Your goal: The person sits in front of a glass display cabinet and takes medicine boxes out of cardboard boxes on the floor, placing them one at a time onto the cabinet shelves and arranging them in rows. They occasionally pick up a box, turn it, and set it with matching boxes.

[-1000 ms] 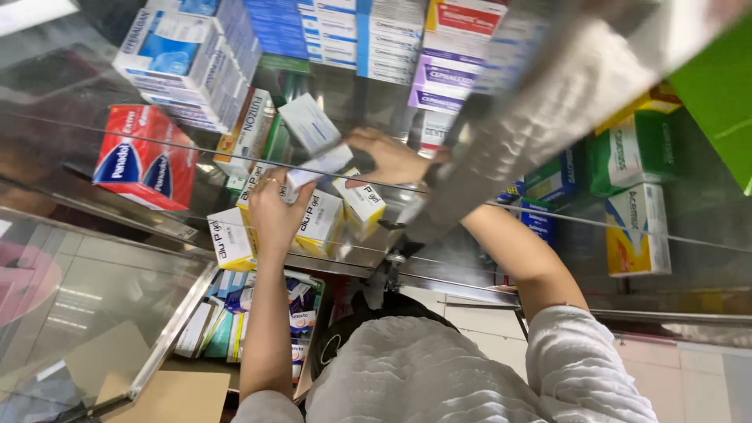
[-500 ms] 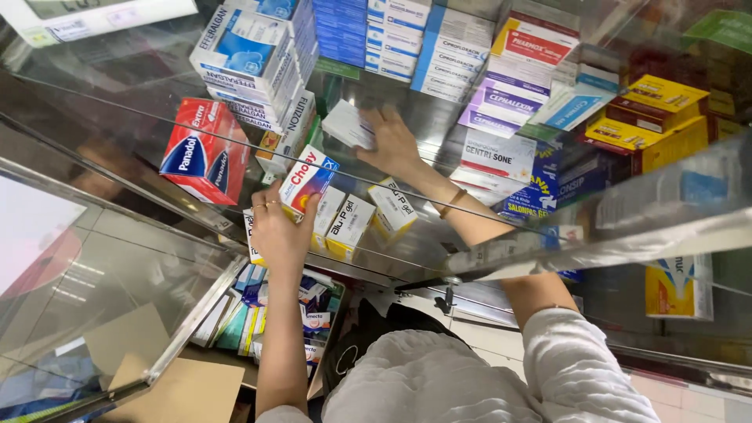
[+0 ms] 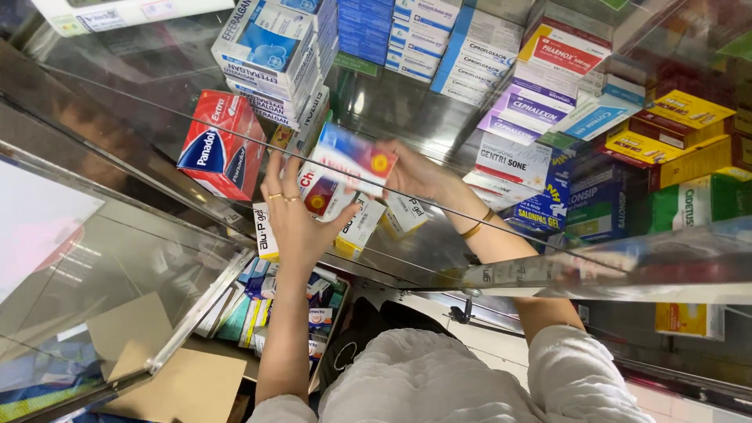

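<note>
Between left hand (image 3: pixel 298 215) and right hand (image 3: pixel 415 174), red-and-white box (image 3: pixel 354 159).

A large red cardboard medicine box (image 3: pixel 218 143) is standing on the glass shelf (image 3: pixel 157 102). Right of that box, the left hand (image 3: pixel 294 219) is touching a small red-and-white carton (image 3: pixel 319 192); further right, the right hand (image 3: pixel 411 172) is gripping a flat white-and-red box (image 3: pixel 352 157).

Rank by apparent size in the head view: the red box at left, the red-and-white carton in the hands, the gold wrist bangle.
1. Red box
2. Red-and-white carton, not much smaller; nearness makes this unsure
3. Gold bangle, clearly smallest
</note>
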